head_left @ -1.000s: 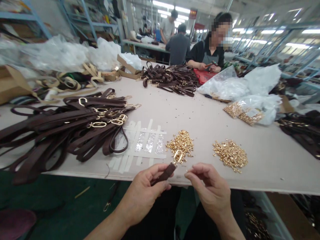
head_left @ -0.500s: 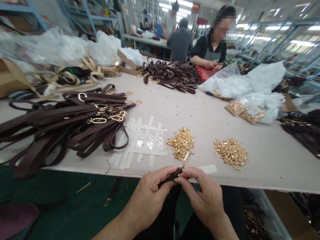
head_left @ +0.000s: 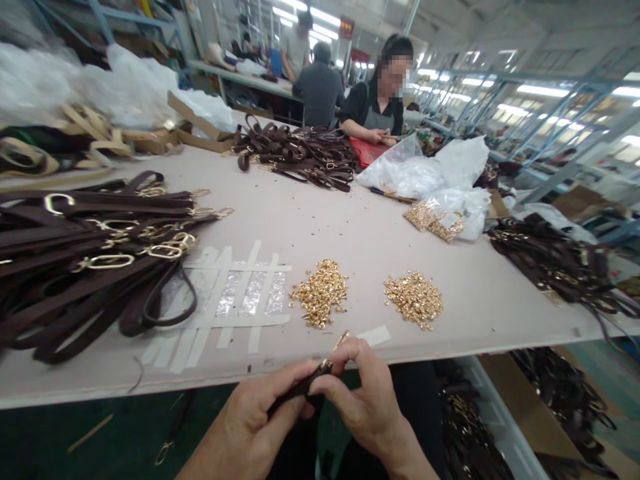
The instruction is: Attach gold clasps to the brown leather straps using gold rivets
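Between my two hands, just off the table's front edge, is a dark brown leather strap point(head_left: 296, 392) with gold hardware at its far end. My left hand point(head_left: 260, 417) is closed around the strap, thumb on top. My right hand point(head_left: 363, 393) pinches the strap's end by the gold metal clasp point(head_left: 342, 340), thumb and forefinger bent around it; whether a small stud is between them is hidden. Just beyond lies a heap of small gold studs point(head_left: 323, 293), with a second heap of gold pieces point(head_left: 414, 298) to its right.
A large pile of brown straps point(head_left: 100, 260) covers the table's left. More straps point(head_left: 305, 153) lie at the back, near a co-worker point(head_left: 380, 107). Plastic bags point(head_left: 435, 167) and bagged gold parts point(head_left: 435, 220) sit back right. A crate point(head_left: 505, 420) stands below the edge.
My view has turned right, so the table's contents appear farther left. My right hand has shifted further over the strap's end, and the clasp is now partly behind its fingers.
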Motion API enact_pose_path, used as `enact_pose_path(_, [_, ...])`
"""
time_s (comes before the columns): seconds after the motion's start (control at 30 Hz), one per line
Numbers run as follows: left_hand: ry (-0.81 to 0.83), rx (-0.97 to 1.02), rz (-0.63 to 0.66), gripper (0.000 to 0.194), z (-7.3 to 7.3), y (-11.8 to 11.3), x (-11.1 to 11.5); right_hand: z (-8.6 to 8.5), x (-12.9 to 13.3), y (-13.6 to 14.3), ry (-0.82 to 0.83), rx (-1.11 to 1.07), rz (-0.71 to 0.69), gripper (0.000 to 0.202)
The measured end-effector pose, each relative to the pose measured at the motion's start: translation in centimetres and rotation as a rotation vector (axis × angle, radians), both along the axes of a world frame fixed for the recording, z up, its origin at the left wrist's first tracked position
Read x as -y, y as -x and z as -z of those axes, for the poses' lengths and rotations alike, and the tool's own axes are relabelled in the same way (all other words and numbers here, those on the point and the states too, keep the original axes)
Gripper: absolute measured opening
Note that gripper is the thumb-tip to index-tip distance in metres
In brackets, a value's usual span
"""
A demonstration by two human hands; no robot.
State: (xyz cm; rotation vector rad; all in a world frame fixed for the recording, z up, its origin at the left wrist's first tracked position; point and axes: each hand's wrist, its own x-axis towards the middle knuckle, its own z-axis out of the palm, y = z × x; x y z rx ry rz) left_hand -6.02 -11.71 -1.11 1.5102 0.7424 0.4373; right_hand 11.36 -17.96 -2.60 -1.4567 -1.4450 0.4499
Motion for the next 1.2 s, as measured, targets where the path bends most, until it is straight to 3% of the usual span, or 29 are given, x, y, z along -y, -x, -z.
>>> enact_pose_path(0.1, [0.115, 0.04, -0.005, 0.03, 0.0, -0.3, 0.5, -0.5, -0.2, -1.3, -0.012, -0.008, 0.026, 0.02])
enact_pose_path(0.2, [0.152, 0.06, -0.074, 0.037, 0.4, -0.1, 0.4, -0.7, -0.7, -5.1, -0.04, 0.114, 0.17, 0.018])
enact_pose_path(0.3, [0.106, 0.072, -0.16, 0.041, 0.8, 0.4, 0.1, -0.6, -1.6, -9.8, 0.072, 0.535, 0.303, 0.021])
enact_pose_path(0.4, [0.063, 0.035, -0.174, 0.042, 0.7, 0.6, 0.0, -0.5, -2.5, -12.6, 0.204, 0.89, 0.288, 0.021])
enact_pose_path(0.57, [0.162, 0.0, -0.211, 0.05, 0.1, 0.7, 0.0, -0.5, -3.5, -13.3, 0.275, 0.976, 0.249, 0.024])
enact_pose_path(0.73, [0.235, 0.073, -0.174, 0.034, -0.4, 0.2, -0.1, -0.5, -3.6, -14.4, 0.342, 0.95, 0.237, 0.021])
enact_pose_path(0.87, [0.375, 0.136, -0.241, 0.028, -0.3, -0.5, -0.1, -1.0, -4.2, -15.6, 0.443, 0.964, 0.193, 0.019])
enact_pose_path(0.97, [0.392, 0.129, -0.27, 0.02, 0.0, -0.8, -0.1, -1.6, -4.7, -15.9, 0.496, 0.991, 0.145, 0.02])
enact_pose_path(1.07, [0.385, 0.133, -0.292, 0.017, 0.4, -0.9, -0.1, -1.9, -5.0, -15.4, 0.472, 1.089, 0.119, 0.023])
enact_pose_path(1.2, [0.378, 0.136, -0.295, 0.018, 0.8, -1.0, 0.0, -1.1, -5.2, -14.7, 0.375, 1.192, 0.112, 0.026])
